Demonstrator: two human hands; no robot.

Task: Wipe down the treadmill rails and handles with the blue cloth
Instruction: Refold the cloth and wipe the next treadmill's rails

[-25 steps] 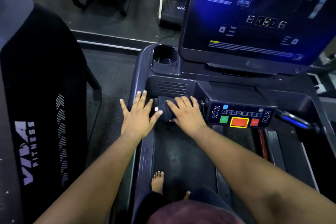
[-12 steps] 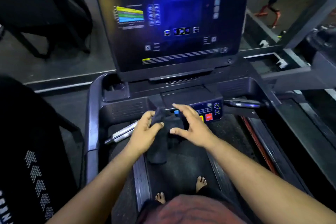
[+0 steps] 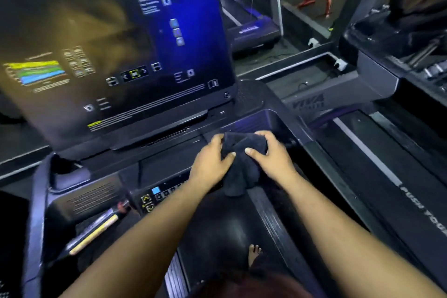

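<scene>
Cloth point(image 3: 242, 159) moved right, seemingly gripped between hands' fingers point(image 3: 251, 151)

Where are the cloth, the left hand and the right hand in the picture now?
cloth point(image 3: 242, 150): head view, on the bunched upper part between the hands.
left hand point(image 3: 209, 164): head view, on the back of the hand.
right hand point(image 3: 272, 158): head view, on the back of the hand.

The cloth point(image 3: 242, 164) has been carried from the left side of the console point(image 3: 169, 152) to its right, now gripped by both hands point(image 3: 212, 164) point(image 3: 271, 159).

Both hands clutch cloth point(image 3: 242, 152); console point(image 3: 169, 169) beneath
</scene>
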